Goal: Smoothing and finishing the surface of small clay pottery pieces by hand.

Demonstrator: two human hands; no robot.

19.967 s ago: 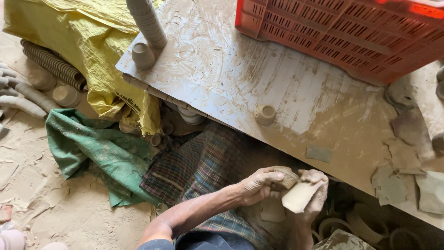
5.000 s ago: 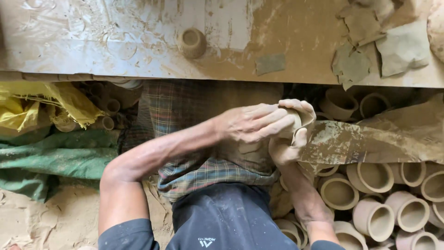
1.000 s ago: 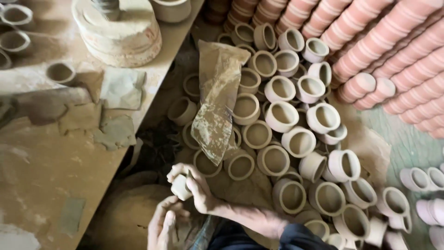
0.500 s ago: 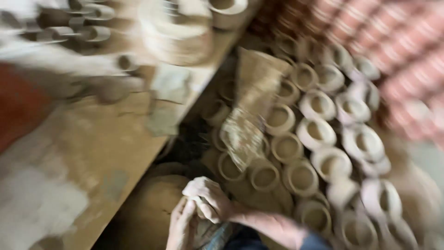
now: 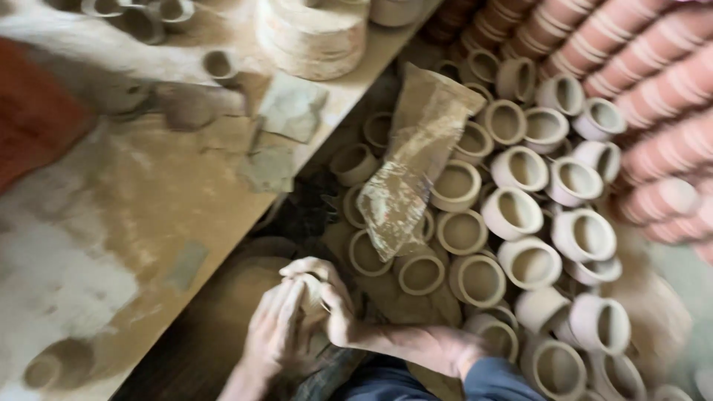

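Both my hands meet at the bottom centre, low beside the workbench edge. My left hand [image 5: 273, 334] cups a small pale clay cup [image 5: 310, 285] from the left and below. My right hand [image 5: 332, 301] wraps over it from the right, its forearm running in from the lower right. The cup is mostly hidden by my fingers, and both hands are smeared with clay. Just right of my hands, several unfired clay cups [image 5: 511, 212] stand open side up on the floor.
A clay-smeared workbench [image 5: 148, 215] fills the left, carrying a small cup [image 5: 219, 65], flat clay scraps [image 5: 291, 108], a stack of round discs [image 5: 312, 33] and a red crate [image 5: 30, 111]. A muddy plastic sheet [image 5: 416, 163] lies over the cups. Rows of terracotta cups [image 5: 668, 89] are stacked at the right.
My hands stay closed together on the clay cup. The view has swung from the red crate and cloths to the cups on the floor, then back left over the bench.
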